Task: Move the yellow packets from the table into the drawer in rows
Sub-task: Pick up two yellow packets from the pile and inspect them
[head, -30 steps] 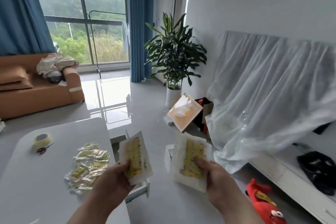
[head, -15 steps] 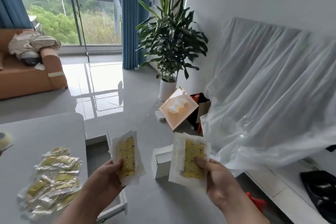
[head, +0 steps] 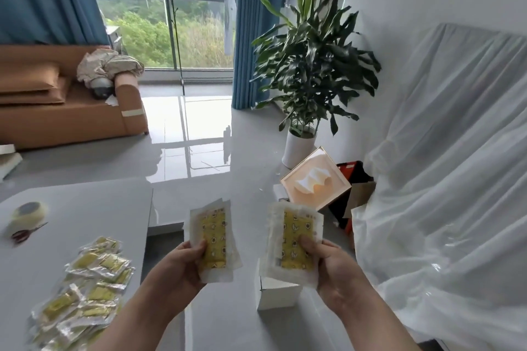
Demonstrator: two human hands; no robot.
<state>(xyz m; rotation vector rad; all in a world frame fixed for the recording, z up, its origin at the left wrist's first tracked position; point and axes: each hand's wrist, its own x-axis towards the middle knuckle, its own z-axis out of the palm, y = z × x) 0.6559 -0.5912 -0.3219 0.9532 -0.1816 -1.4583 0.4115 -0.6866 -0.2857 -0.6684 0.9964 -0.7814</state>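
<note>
My left hand [head: 179, 268] grips a yellow packet [head: 213, 232] in a clear wrapper by its lower edge, upright in front of me. My right hand [head: 330, 271] holds a thicker bunch of yellow packets [head: 295, 236] the same way, thumb across the front. Both are raised over the floor, to the right of the grey table [head: 94, 208]. A loose heap of yellow packets [head: 82, 291] lies on the table at the lower left. The drawer is mostly hidden behind my left hand and packet; only a dark gap [head: 166, 236] shows beside the table's edge.
A tape roll [head: 27, 212] and small scissors [head: 25, 234] lie on the table's left. A white box [head: 278, 295] stands on the floor under my right hand. A framed picture [head: 315, 179], a potted plant [head: 310, 65] and plastic-draped furniture [head: 445, 165] stand to the right.
The view has swung back left and slightly up, so the table and tape roll show more. Both hands keep their packets and stay at about the same height.
</note>
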